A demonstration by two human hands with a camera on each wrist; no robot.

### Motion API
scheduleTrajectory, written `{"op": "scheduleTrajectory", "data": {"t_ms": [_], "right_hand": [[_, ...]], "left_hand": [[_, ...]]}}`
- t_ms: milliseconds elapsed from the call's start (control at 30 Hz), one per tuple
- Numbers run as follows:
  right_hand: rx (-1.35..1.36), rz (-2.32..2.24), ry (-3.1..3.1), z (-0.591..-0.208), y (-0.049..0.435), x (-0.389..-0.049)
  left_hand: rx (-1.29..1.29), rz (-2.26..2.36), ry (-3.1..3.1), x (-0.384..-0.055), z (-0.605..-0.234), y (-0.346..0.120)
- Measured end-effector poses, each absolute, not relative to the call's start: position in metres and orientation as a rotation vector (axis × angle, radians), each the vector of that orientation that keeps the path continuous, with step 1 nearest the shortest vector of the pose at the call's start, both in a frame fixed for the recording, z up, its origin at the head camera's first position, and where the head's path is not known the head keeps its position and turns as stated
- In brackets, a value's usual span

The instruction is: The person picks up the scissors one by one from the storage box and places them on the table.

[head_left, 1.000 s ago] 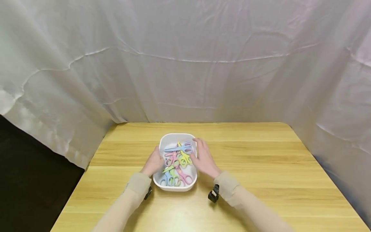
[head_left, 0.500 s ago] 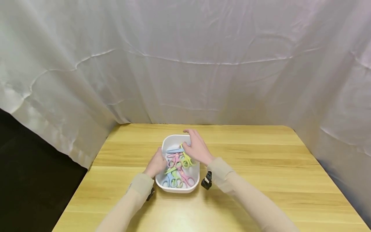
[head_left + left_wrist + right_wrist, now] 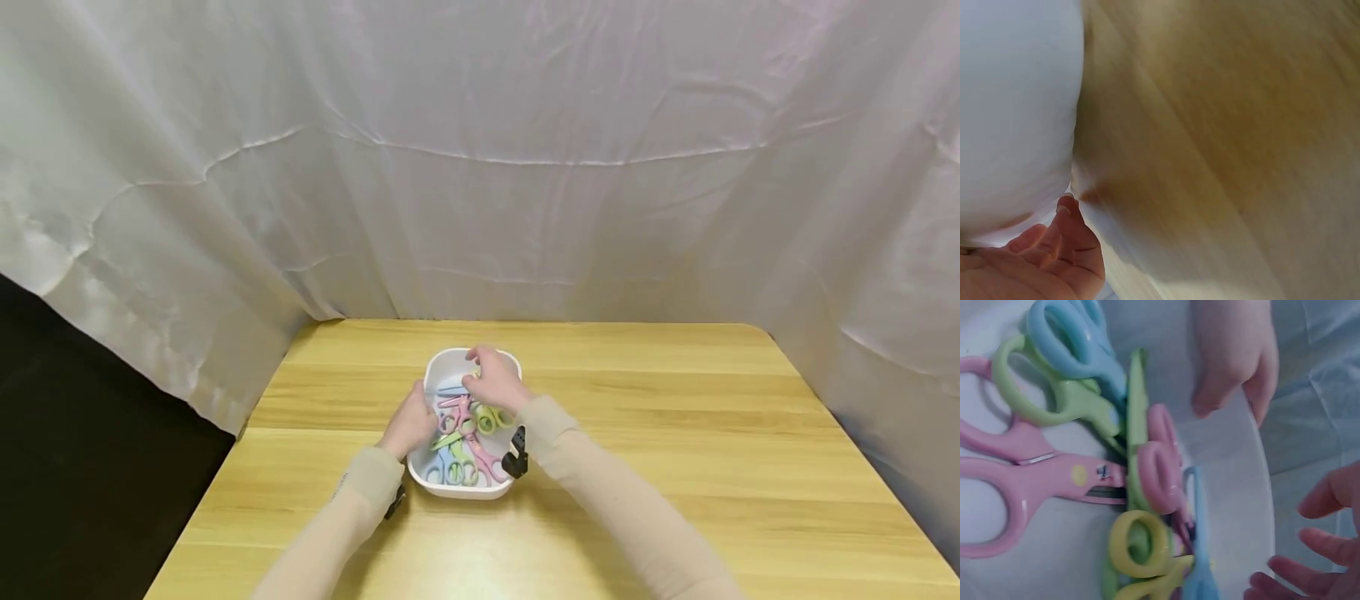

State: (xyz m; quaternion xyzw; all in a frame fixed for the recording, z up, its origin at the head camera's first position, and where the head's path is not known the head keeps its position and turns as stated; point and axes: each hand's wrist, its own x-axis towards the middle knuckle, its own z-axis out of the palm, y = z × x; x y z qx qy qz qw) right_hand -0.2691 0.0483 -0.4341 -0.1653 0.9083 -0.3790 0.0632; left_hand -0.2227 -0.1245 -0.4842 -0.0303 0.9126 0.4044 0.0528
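Observation:
A white plastic bin (image 3: 467,493) stands on the table with several pairs of scissors inside. My left hand (image 3: 412,423) grips the bin's left wall, thumb over the rim and fingers outside, low on the wall in the left wrist view. Over the bin's far right part hovers my right hand (image 3: 497,383), fingers spread apart and holding nothing. It covers part of the light blue scissors (image 3: 1200,581) in the head view. Pink scissors (image 3: 1066,478), green scissors (image 3: 1082,406) and yellow scissors (image 3: 1141,550) overlap one another on the bin's floor.
The wood-grain table (image 3: 712,467) extends to both sides of the bin. A pale curtain (image 3: 510,217) hangs behind the table and along its sides. A dark area (image 3: 90,467) lies beyond the left edge. Each wrist carries a black camera (image 3: 516,454).
My right hand has come off the bin's right rim and moved left over the scissors. My left hand keeps its hold on the left wall. The view has shifted slightly.

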Motion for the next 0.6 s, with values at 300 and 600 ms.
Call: {"op": "scheduleTrajectory", "data": {"t_ms": [300, 600], "right_hand": [[-0.502, -0.948, 2.710, -0.444, 0.046, -0.275], [-0.450, -0.795, 2.759, -0.450, 0.043, -0.281]], "left_hand": [[-0.076, 1.240, 2.785, -0.223, -0.482, -0.124], [-0.115, 1.249, 2.754, -0.223, -0.483, -0.123]]}}
